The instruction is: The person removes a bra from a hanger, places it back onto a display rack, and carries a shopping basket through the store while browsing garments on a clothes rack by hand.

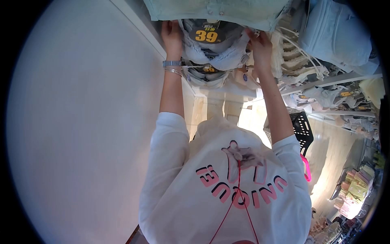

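Observation:
A pale mint-green garment (221, 11) with small buttons or bows spans the top of the head view, its upper part cut off. My left hand (172, 34) is at its lower left edge, fingers partly hidden behind the cloth. At the lower right edge, my right hand (261, 44) has its fingers bent against the fabric. Both hands appear closed on the garment. Between them hangs a white and grey lacy bra (229, 60) with a dark oval price tag (207, 35) reading 39. Another bra (208, 79) hangs lower, with a similar tag.
A plain white panel (85, 122) stands close on my left. To the right are a light blue garment (337, 34), cream bras (290, 57) and a white rail (333, 82). A black perforated basket (301, 128) is beside my right arm, above a wooden floor (325, 162).

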The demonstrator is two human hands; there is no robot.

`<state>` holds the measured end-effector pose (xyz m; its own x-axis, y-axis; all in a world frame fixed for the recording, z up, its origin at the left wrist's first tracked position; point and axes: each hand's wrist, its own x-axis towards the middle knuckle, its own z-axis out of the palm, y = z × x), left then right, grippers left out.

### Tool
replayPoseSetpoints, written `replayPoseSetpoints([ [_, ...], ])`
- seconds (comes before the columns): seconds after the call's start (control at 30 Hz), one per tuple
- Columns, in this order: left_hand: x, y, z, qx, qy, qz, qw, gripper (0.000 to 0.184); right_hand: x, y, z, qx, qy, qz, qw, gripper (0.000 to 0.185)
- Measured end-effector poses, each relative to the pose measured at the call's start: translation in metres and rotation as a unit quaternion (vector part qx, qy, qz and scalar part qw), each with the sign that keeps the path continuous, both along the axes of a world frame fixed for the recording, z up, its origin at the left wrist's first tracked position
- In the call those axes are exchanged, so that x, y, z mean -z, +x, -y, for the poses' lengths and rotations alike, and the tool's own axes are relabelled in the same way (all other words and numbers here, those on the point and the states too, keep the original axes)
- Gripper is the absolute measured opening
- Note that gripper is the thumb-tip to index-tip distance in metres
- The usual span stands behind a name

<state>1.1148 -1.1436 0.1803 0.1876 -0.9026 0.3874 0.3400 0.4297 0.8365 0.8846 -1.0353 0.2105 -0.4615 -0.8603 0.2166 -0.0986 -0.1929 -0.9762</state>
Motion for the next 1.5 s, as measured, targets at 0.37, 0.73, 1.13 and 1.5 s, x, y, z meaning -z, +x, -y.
replayPoseSetpoints([
  [0.37, 0.062, -0.031, -0.166, -0.287, 0.028, 0.311, 0.906, 0.043, -0.005, 0.015, -0.104, -0.032, -0.036, 0.01, 0.999, 0.059],
  [0.73, 0.144, -0.051, -0.258, 0.02, 0.179, 0.387, 0.905, 0.036, -0.203, -0.04, -0.282, -0.188, -0.609, -0.005, 0.771, 0.019],
  [1.13, 0.145, -0.169, -0.344, 0.231, 0.035, 0.501, 0.833, 0.029, -0.218, -0.118, -0.393, 0.051, -0.665, -0.062, 0.743, 0.011],
  [1.5, 0.134, -0.346, -0.44, 0.487, -0.1, 0.485, 0.72, 0.029, -0.228, -0.167, -0.547, 0.332, -0.516, -0.367, 0.699, 0.023],
])
